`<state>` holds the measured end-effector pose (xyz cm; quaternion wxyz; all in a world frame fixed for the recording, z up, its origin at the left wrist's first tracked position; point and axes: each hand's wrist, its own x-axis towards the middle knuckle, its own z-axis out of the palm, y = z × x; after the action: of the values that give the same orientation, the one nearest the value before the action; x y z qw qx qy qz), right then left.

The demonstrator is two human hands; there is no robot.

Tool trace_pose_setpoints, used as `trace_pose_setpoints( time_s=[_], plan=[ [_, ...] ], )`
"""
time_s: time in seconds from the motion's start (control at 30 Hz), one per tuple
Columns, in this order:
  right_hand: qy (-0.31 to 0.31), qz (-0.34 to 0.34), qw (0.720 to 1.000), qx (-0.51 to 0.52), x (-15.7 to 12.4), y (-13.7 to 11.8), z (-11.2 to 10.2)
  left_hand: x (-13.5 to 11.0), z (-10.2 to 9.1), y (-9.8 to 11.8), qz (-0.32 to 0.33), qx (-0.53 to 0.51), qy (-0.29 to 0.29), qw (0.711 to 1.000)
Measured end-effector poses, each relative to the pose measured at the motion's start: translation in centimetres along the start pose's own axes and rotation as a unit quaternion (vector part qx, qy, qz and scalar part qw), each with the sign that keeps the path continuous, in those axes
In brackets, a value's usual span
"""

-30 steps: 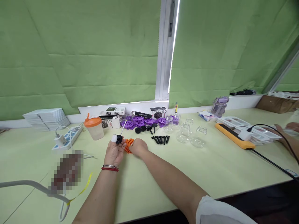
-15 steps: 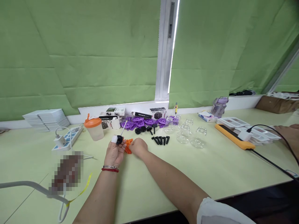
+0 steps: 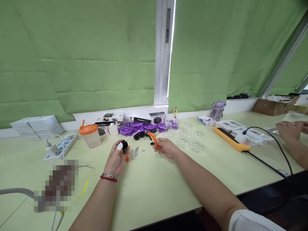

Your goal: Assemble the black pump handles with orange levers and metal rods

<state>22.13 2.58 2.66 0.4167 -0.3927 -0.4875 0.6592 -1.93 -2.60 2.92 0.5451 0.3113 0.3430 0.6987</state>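
My left hand (image 3: 115, 158) is closed around a black round part (image 3: 124, 146), with a thin metal rod (image 3: 132, 136) pointing up and to the right from it. White wrapping covers the thumb. A small orange piece (image 3: 127, 158) shows beside these fingers. My right hand (image 3: 166, 147) pinches a curved orange part (image 3: 153, 138) by its lower end, raised over the table. Between the hands lie several long metal screws (image 3: 135, 152) and some tiny metal pieces (image 3: 143, 150). Black parts (image 3: 139, 136) lie just behind, partly hidden by the orange part.
Purple wheel-like parts (image 3: 137, 127) and boxes (image 3: 108, 129) line the back. Clear glass vessels (image 3: 196, 145) stand to the right, before an orange power strip (image 3: 232, 141). An orange-lidded cup (image 3: 90, 136) and white power strip (image 3: 64, 146) are left. Another person's hands (image 3: 290, 130) work far right.
My right hand has lifted a curved orange part and moved right. The screws and tiny metal pieces have come into view. The camera view has shifted slightly right.
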Motion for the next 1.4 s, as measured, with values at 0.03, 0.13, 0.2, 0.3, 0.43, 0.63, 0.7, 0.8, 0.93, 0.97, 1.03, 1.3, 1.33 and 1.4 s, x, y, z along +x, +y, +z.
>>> trace_pose_setpoints(
  time_s=[0.03, 0.13, 0.2, 0.3, 0.43, 0.63, 0.7, 0.8, 0.93, 0.97, 1.03, 1.3, 1.33, 1.4],
  plan=[
    [-0.003, 0.006, 1.0, 0.009, -0.5, 0.2, -1.0, -0.1, 0.2, -0.2, -0.005, 0.016, -0.015, 1.0],
    [-0.016, 0.029, 0.999, 0.035, -1.4, 1.1, -3.0, -0.6, 1.0, -1.0, -0.021, 0.068, -0.053, 0.996],
    [-0.023, 0.034, 0.998, 0.044, -1.6, 1.5, -3.5, -0.9, 1.3, -1.5, -0.026, 0.096, -0.077, 0.992],
    [-0.043, 0.046, 0.997, 0.051, -1.5, 1.9, -3.5, -1.4, 1.6, -1.9, -0.027, 0.118, -0.109, 0.987],
    [-0.082, 0.074, 0.991, 0.071, -1.2, 2.2, -3.7, -1.6, 1.5, -1.8, -0.027, 0.116, -0.117, 0.986],
    [-0.099, 0.098, 0.987, 0.077, -1.2, 2.4, -3.7, -1.7, 1.6, -1.9, -0.053, 0.122, -0.117, 0.984],
    [-0.1, 0.106, 0.987, 0.072, -1.3, 2.4, -3.4, -1.8, 1.7, -2.0, -0.056, 0.126, -0.124, 0.983],
    [-0.107, 0.108, 0.986, 0.069, -1.5, 2.3, -3.0, -2.0, 2.0, -2.2, -0.052, 0.139, -0.132, 0.98],
    [-0.119, 0.104, 0.985, 0.069, -1.6, 2.3, -2.8, -2.2, 2.2, -2.1, -0.04, 0.152, -0.136, 0.978],
    [-0.122, 0.102, 0.985, 0.068, -1.6, 2.4, -2.8, -2.2, 2.2, -2.1, -0.038, 0.152, -0.137, 0.978],
    [-0.128, 0.101, 0.985, 0.062, -1.5, 2.5, -2.9, -2.2, 2.2, -2.1, -0.038, 0.153, -0.141, 0.977],
    [-0.173, 0.089, 0.98, 0.032, -1.8, 2.8, -2.4, -2.6, 2.3, -2.8, -0.058, 0.196, -0.162, 0.965],
    [-0.175, 0.086, 0.98, 0.028, -1.9, 2.8, -2.3, -2.7, 2.4, -2.9, -0.059, 0.203, -0.166, 0.963],
    [-0.178, 0.082, 0.98, 0.021, -2.0, 2.8, -2.1, -2.7, 2.6, -3.0, -0.062, 0.21, -0.172, 0.96]
  ],
)
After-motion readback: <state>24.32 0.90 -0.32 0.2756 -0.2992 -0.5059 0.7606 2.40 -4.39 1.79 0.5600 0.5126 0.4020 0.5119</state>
